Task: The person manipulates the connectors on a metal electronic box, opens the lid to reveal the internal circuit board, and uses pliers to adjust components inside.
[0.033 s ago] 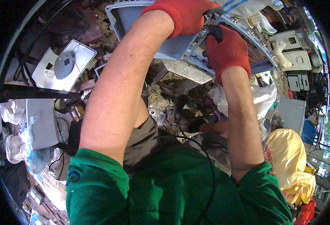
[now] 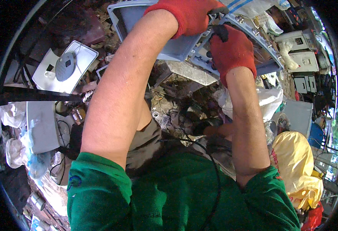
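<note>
A blue-grey plastic case lies opened out at the top, with a wide flat panel (image 2: 178, 50) on the left and a deeper framed half (image 2: 267, 48) on the right. My left hand (image 2: 190, 17), in a red glove with dark fingertips, reaches over the panel to where the halves meet. Its fingers are curled in, and what they grip is hidden. Just below and right, my right hand (image 2: 235, 50), gloved alike, is bent closed at the inner edge of the framed half. Anything inside its fingers cannot be made out. Below the case sits a dull metal box (image 2: 192, 73).
Scrap litters the ground. On the left lie a white panel with a grey oval part (image 2: 66, 66) and a light grey board (image 2: 42, 127). To the right are a white sack (image 2: 271, 104), a yellow sack (image 2: 294, 161) and pale casings (image 2: 303, 61). A black cable (image 2: 215, 165) crosses my shirt.
</note>
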Demonstrator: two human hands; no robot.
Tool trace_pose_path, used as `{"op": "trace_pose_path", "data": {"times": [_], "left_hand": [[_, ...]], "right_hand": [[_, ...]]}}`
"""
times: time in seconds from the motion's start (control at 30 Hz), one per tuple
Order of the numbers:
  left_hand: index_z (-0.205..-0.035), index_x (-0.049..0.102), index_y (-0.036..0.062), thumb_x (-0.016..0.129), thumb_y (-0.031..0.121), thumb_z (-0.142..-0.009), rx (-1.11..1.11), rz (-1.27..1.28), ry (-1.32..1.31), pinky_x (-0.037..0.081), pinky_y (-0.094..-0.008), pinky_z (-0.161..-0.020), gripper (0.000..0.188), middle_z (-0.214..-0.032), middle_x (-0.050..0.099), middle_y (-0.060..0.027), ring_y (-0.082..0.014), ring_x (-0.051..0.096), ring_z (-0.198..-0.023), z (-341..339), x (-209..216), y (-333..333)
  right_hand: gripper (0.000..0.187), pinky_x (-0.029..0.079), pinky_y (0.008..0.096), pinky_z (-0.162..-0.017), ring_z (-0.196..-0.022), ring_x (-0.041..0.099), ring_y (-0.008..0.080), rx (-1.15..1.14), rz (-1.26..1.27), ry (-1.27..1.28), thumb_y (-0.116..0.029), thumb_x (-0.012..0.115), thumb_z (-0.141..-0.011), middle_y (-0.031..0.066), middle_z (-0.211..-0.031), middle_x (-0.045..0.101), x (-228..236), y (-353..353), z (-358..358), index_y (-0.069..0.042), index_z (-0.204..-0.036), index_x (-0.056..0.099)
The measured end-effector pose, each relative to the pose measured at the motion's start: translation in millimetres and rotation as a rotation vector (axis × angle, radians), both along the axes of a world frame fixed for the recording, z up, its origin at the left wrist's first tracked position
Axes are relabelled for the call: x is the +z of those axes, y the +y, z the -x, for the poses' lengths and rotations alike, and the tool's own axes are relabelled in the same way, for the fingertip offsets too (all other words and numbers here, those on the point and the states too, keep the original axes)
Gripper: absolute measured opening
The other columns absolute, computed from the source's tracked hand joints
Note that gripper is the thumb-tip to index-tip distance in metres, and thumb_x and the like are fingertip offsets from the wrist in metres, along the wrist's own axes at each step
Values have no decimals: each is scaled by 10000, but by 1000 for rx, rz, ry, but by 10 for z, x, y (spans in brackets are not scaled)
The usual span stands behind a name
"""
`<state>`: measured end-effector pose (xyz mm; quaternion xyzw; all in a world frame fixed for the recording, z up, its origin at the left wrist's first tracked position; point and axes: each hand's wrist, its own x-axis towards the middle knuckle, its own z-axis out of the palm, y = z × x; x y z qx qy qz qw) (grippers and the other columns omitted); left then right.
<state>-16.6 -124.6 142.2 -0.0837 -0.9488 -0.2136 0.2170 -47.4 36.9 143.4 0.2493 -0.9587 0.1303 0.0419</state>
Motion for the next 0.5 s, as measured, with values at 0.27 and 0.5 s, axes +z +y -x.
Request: {"op": "trace_pose_path", "data": {"times": [0.27,0.5], "left_hand": [[-1254,618,133,524,211,-852,37,-16,-72,483,-470,-990,420,-1203,655,-213,-375,620,-1135,-9,44,30],[-1307,595,119,545,246,-824,-8,3,-41,476,-463,-1002,502,-1200,657,-212,-378,615,-1139,78,35,-20]], "right_hand": [[272,524,489,-906,-1020,652,403,13,78,62,-233,565,-888,192,-1064,697,-73,54,-24,-82,-1076,689],[325,519,469,-923,-1030,647,405,143,121,43,-249,586,-890,192,-1091,692,-79,205,164,-117,-1174,675]]}}
